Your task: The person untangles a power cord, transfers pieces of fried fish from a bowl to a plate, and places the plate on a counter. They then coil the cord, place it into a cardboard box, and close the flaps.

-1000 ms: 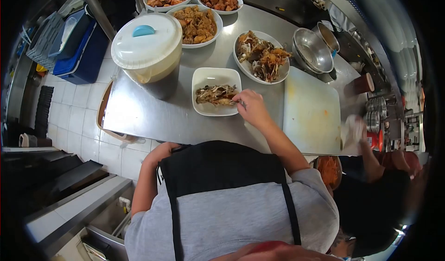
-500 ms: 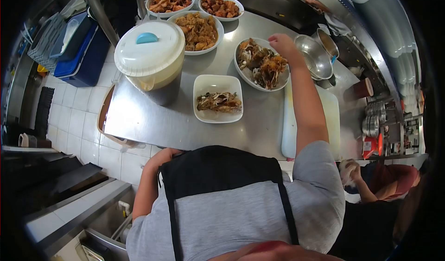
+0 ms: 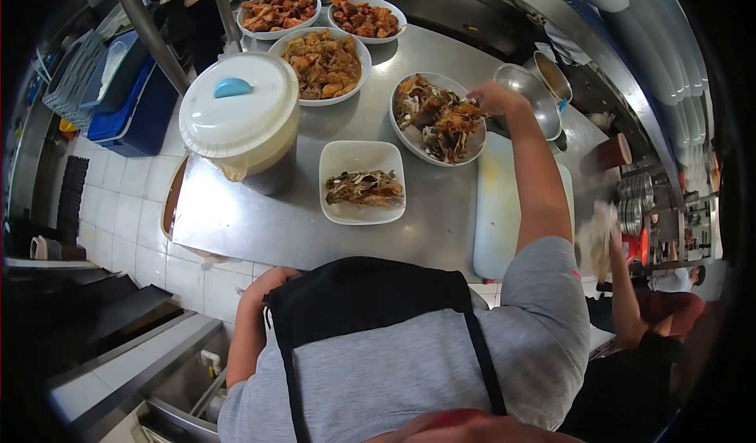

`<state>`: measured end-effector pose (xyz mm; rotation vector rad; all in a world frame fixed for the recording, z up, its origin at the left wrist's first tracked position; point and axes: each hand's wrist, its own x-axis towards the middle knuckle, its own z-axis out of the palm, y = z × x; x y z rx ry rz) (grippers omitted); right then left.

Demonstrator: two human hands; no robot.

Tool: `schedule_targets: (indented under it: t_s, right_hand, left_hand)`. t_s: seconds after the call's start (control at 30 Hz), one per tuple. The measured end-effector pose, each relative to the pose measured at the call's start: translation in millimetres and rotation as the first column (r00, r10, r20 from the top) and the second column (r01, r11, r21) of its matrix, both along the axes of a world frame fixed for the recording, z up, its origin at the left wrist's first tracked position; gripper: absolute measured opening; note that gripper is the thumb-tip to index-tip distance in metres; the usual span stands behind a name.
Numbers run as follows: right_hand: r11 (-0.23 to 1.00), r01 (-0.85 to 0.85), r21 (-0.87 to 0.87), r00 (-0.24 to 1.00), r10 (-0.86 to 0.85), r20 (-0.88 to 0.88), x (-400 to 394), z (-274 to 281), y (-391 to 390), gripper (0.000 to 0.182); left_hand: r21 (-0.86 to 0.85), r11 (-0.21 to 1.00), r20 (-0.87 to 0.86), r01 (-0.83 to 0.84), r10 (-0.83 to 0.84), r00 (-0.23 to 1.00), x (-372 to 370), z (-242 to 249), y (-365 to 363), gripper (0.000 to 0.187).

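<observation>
At the right edge of a round white bowl (image 3: 403, 130) of browned, fried-looking food (image 3: 449, 120), my right hand (image 3: 494, 98) reaches in with its fingers bent down to the food; whether they grip a piece is too small to tell. Left of and below that bowl sits a square white bowl (image 3: 364, 155) with a smaller heap of similar food (image 3: 365, 189). My left hand (image 3: 281, 276) rests at the front edge of the steel table (image 3: 236, 230), beside my black apron, its fingers mostly hidden.
A lidded white tub (image 3: 244, 112) stands at the left. Behind are bowls of cooked meat (image 3: 323, 61). At the right lie a white cutting board (image 3: 498, 199) and metal bowls (image 3: 531, 88). Another person's arm (image 3: 624, 293) shows at the lower right.
My right hand has come down from above the round bowl's rim to the food. The view has shifted slightly. The other person's arm at the right has risen.
</observation>
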<state>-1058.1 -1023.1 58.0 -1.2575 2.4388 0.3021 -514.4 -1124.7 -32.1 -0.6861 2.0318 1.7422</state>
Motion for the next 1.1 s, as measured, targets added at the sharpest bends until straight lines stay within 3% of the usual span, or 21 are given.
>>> schedule_targets:
  t_s: [0.07,0.17,0.37,0.47,0.57,0.7,0.77,0.87,0.97,1.07,1.1]
  right_hand:
    - [1.0,-0.011,0.004,0.999,0.012,-0.042,-0.9,-9.0,7.9,0.045]
    - [0.997,-0.049,-0.056,0.964,0.032,-0.264,22.7,-3.0,14.3,0.04]
    - [0.968,-0.145,-0.203,0.909,0.05,-0.414,16.7,-3.4,17.6,0.016]
    - [0.937,-0.117,-0.328,0.93,-0.013,-0.368,4.2,-13.2,25.6,0.014]
    - [0.901,0.082,-0.425,0.993,-0.111,-0.044,-21.3,-32.6,39.3,0.017]
    - [0.85,0.132,-0.51,0.987,-0.162,-0.015,-24.6,-39.9,42.7,0.021]
    - [0.779,0.15,-0.608,0.976,-0.215,-0.035,-4.0,-20.8,40.5,0.021]
    - [0.764,0.128,-0.633,0.987,-0.158,0.009,46.9,19.3,39.1,0.024]
    - [0.857,0.247,-0.453,0.965,-0.259,0.037,97.1,34.2,37.3,0.035]
    - [0.901,0.233,-0.367,0.947,-0.296,-0.126,118.1,20.5,34.6,0.057]
    - [0.902,0.233,-0.364,0.942,-0.303,-0.147,124.3,21.4,33.3,0.057]
  left_hand:
    - [0.01,1.0,0.005,0.014,-0.014,1.0,-1.0,1.4,-0.3,0.022]
    - [-0.062,0.998,0.018,0.028,-0.027,0.999,-4.2,13.1,1.7,0.021]
    - [0.004,1.0,0.049,-0.012,0.012,0.999,-3.5,5.1,3.3,0.02]
    - [0.008,1.0,0.064,-0.02,0.02,0.998,-4.7,5.5,3.7,0.019]
    - [0.033,0.999,0.061,-0.037,0.035,0.998,-2.1,-0.5,4.2,0.019]
    - [0.033,0.997,0.053,-0.068,0.066,0.996,-4.7,11.1,8.0,0.02]
    - [0.004,0.997,0.078,-0.078,0.078,0.994,-6.5,15.6,9.2,0.021]
    - [-0.017,0.997,0.092,-0.074,0.075,0.993,-5.6,8.6,6.7,0.022]
    - [-0.062,0.997,0.054,-0.034,0.037,0.998,-7.0,14.6,7.4,0.022]
    - [-0.122,0.992,0.125,-0.018,0.033,0.992,-7.3,14.8,6.9,0.021]
    - [-0.151,0.984,0.09,-0.089,0.103,0.991,-12.5,31.6,13.4,0.02]
